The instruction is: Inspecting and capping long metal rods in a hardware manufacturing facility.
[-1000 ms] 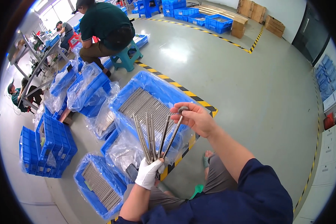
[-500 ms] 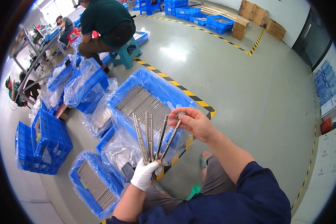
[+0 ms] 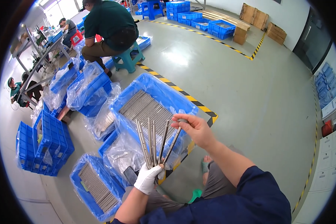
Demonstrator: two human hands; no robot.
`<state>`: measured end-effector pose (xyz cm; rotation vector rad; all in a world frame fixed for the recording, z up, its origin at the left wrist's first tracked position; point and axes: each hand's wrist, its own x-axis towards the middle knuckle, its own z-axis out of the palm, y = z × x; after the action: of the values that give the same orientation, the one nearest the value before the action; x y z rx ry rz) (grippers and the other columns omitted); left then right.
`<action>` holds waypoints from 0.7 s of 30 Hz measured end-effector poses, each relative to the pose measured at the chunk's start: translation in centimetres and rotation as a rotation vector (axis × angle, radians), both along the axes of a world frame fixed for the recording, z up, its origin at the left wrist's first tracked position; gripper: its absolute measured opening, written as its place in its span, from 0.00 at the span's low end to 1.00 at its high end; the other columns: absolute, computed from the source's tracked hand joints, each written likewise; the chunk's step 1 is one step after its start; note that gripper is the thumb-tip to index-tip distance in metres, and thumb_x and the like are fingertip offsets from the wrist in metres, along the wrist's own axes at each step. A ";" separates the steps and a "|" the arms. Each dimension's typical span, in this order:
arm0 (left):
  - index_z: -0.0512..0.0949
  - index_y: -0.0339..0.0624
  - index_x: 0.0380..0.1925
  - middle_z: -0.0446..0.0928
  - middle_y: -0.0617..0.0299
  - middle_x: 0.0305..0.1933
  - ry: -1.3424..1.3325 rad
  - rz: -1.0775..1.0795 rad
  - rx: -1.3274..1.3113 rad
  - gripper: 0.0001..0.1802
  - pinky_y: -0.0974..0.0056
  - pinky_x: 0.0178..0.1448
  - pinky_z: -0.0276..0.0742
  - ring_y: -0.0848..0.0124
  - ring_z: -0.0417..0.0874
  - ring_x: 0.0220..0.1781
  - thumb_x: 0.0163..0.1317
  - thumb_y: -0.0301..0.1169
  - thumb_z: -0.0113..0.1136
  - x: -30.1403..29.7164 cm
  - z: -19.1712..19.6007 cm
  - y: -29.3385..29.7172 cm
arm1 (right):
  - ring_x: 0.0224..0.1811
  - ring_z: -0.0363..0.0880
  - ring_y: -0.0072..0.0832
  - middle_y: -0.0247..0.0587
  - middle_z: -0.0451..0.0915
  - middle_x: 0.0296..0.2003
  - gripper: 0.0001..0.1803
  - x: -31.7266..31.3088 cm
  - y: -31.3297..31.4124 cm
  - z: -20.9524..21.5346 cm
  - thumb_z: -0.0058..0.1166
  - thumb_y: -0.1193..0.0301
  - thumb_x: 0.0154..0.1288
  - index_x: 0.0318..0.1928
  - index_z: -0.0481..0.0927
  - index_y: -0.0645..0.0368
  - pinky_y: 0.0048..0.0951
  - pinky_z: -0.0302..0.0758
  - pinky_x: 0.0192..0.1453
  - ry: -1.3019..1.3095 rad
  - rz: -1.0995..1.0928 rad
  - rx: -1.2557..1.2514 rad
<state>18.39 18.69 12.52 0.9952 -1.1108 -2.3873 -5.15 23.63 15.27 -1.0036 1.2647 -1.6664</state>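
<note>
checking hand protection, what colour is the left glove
The glove is white; the head view shows it.

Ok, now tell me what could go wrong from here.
The fanned metal rods are all gripped in the gloved left hand; one could slip or knock its neighbour. The small round piece pinched by the right hand might drop, perhaps into the blue crate. Loose clear plastic close by could snag a rod.
</note>
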 end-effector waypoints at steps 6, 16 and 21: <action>0.71 0.33 0.48 0.77 0.55 0.31 0.009 0.018 0.022 0.18 0.73 0.24 0.67 0.75 0.71 0.20 0.57 0.26 0.59 -0.1 0.2 0.3 | 0.50 0.78 0.24 0.39 0.78 0.47 0.15 0.2 0.1 -0.2 0.46 0.78 0.68 0.54 0.74 0.65 0.23 0.72 0.55 0.191 -0.060 -0.026; 0.71 0.35 0.46 0.74 0.61 0.28 0.051 0.037 0.029 0.16 0.72 0.26 0.66 0.76 0.70 0.21 0.57 0.25 0.59 -0.3 0.8 0.5 | 0.51 0.78 0.25 0.42 0.76 0.50 0.16 2.1 0.1 -0.1 0.46 0.78 0.68 0.56 0.73 0.65 0.23 0.72 0.54 0.258 -0.130 -0.087; 0.71 0.35 0.46 0.75 0.59 0.28 0.073 0.067 0.017 0.16 0.72 0.23 0.67 0.76 0.71 0.20 0.57 0.25 0.60 0.0 0.3 0.3 | 0.53 0.77 0.26 0.43 0.71 0.57 0.20 2.0 0.1 -0.7 0.42 0.77 0.69 0.60 0.68 0.64 0.25 0.72 0.55 0.331 -0.031 -0.076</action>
<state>18.38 18.94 12.84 0.9282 -1.0176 -2.3633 -3.18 23.69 14.59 -1.3549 1.4423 -1.6276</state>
